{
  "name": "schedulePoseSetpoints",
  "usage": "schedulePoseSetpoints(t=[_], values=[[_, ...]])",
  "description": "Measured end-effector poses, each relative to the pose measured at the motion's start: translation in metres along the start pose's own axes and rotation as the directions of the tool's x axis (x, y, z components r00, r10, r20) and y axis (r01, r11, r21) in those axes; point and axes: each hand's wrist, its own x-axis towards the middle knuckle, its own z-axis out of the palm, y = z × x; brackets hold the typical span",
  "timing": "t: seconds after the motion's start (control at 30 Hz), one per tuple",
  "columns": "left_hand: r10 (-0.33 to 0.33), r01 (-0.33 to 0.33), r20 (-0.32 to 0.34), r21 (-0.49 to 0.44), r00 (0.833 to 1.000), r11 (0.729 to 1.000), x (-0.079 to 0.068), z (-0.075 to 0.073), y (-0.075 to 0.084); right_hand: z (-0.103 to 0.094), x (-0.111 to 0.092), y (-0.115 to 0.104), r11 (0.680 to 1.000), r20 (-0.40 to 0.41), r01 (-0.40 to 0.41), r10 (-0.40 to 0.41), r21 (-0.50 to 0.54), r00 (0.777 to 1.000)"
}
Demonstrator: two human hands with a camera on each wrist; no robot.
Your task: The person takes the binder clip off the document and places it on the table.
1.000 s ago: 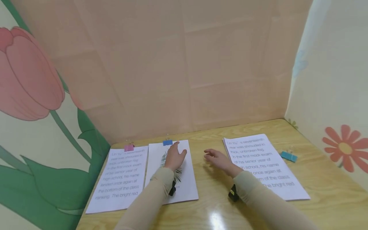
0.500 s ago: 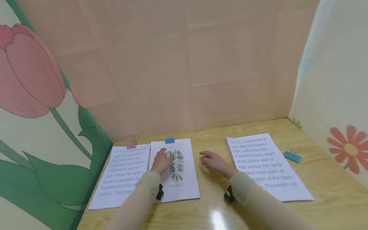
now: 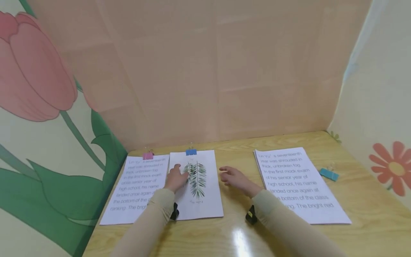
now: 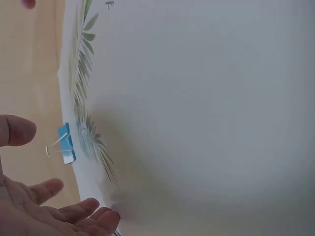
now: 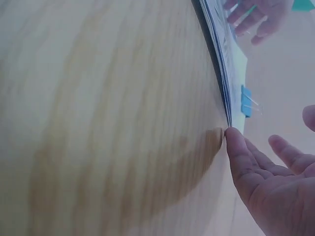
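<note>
Wood-grain table [image 3: 205, 239], three paper stacks side by side. Middle stack [image 3: 208, 194], bearing a palm-frond print [image 3: 198, 178], lies between the hands; blue binder clip [image 3: 191, 152] on its far edge. Left hand [image 3: 174, 178] over the left part of this stack, fingers loosely spread, thumb out to the right, grasping nothing; contact with the paper cannot be told. The hand hides part of the print's left side. Right hand [image 3: 236, 180] just beside the stack's right edge, above the wood, fingers relaxed and slightly bent, nothing held; whether a fingertip meets the paper edge cannot be told.

Surroundings: left text stack [image 3: 135, 182] lies close against the middle one, pink binder clip [image 3: 148, 155] at its far edge. Right text stack [image 3: 295, 175] stands apart, with bare wood between it and the middle stack. Teal binder clip [image 3: 329, 174] on the table, off the paper, just right of that stack.

Obstructions: left sleeve [image 3: 144, 221] crosses the left stack's near right corner; right sleeve [image 3: 295, 225] covers the right stack's near left part. Small black device at each wrist. Behind: creased pinkish-beige cloth [image 3: 212, 71]; tulip mural [image 3: 41, 64] on the left, red flower [image 3: 396, 168] on the right wall.
</note>
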Motion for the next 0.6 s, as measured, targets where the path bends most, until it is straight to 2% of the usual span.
schedulePoseSetpoints(t=[0.27,0.6], values=[[-0.091,0.091,-0.009,0.030,0.996,0.995,0.001,-0.008,-0.002,0.007,0.002,0.003,0.999,0.009,0.013,-0.014,0.049,1.000],[-0.128,0.128,-0.008,-0.001,0.992,0.992,0.001,-0.007,-0.005,0.014,0.001,0.002,0.989,-0.022,-0.057,0.061,0.133,0.998]])
